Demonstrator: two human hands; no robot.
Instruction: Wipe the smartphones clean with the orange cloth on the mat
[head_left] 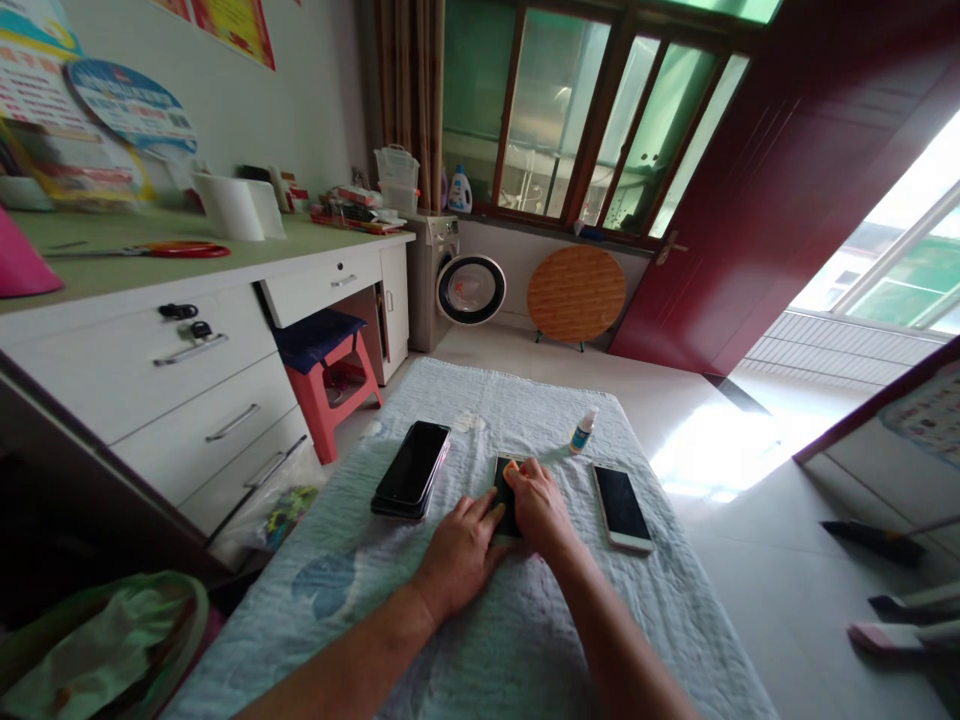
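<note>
A smartphone (507, 490) with a dark screen and light frame lies flat on the cloth-covered table, partly hidden under both hands. My left hand (459, 550) holds its left and near edges, fingers against the phone. In my right hand (536, 500) a small orange cloth (511, 472) is pinched and pressed to the screen; most of it is hidden by the fingers. To the left rests a stack of smartphones (415, 465), dark screen up. On the right lies another white-framed smartphone (622, 507). A small spray bottle (582, 432) with a blue-green label stands beyond it.
The table carries a pale blue quilted cloth (525, 395). A desk with drawers (217, 390) and a red stool (334, 385) stand to the left. A bin (196, 625) is at lower left. Ahead are a washing machine (427, 280) and a round wooden tabletop (576, 293).
</note>
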